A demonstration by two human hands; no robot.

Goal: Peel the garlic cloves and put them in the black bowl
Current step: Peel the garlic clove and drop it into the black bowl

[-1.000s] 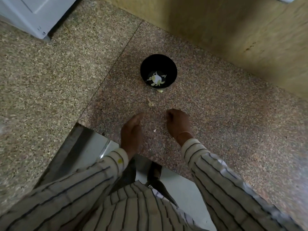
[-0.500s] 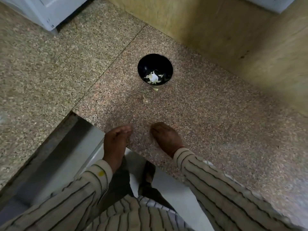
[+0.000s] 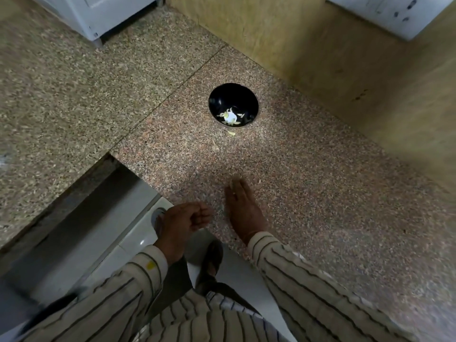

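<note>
1. Black bowl (image 3: 222, 97) sits on the speckled granite counter (image 3: 308, 193), well ahead of both hands; pale garlic pieces (image 3: 230, 116) lie in its bottom
2. Peel scraps (image 3: 231, 133) on the counter just in front of the bowl
3. Right hand (image 3: 244, 208): flat, palm down, fingers straight, resting on the counter, gripping nothing
4. Left hand (image 3: 182, 223): at the counter edge, fingers curled into a cup; can't tell if anything's inside
5. Yellow tag (image 3: 150, 264) on the left cuff, too small to read
</note>
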